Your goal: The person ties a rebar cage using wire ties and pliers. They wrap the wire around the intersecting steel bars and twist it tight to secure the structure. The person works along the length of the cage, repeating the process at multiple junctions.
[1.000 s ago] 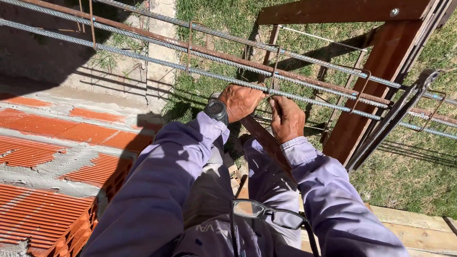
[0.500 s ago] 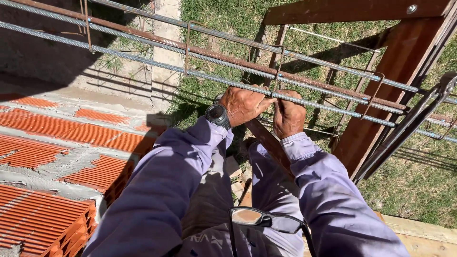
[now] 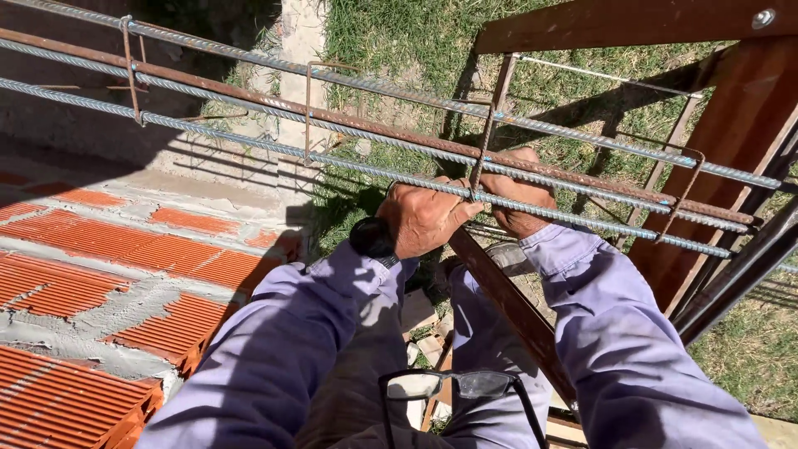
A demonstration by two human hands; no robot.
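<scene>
A long cage of ribbed steel bars (image 3: pixel 332 125) runs across the view from upper left to right, with thin square stirrups (image 3: pixel 486 133) looped around it. My left hand (image 3: pixel 428 218), a black watch (image 3: pixel 372 238) on its wrist, is closed on the nearest bar where a stirrup crosses it. My right hand (image 3: pixel 519 199) grips the same spot from the other side, fingers curled round the bars. Both arms are in lilac sleeves. What lies between the fingertips is hidden.
An orange hollow-brick wall with grey mortar (image 3: pixel 108 283) lies at the lower left. A rusty-brown steel frame (image 3: pixel 731 125) stands at right, with a brown beam (image 3: pixel 515 308) slanting under my hands. Grass (image 3: pixel 399 33) lies below. Glasses (image 3: pixel 457 387) hang at my chest.
My hands stay on the same stirrup joint. The view has shifted slightly, so the cage and hands sit a little lower and to the right in the picture.
</scene>
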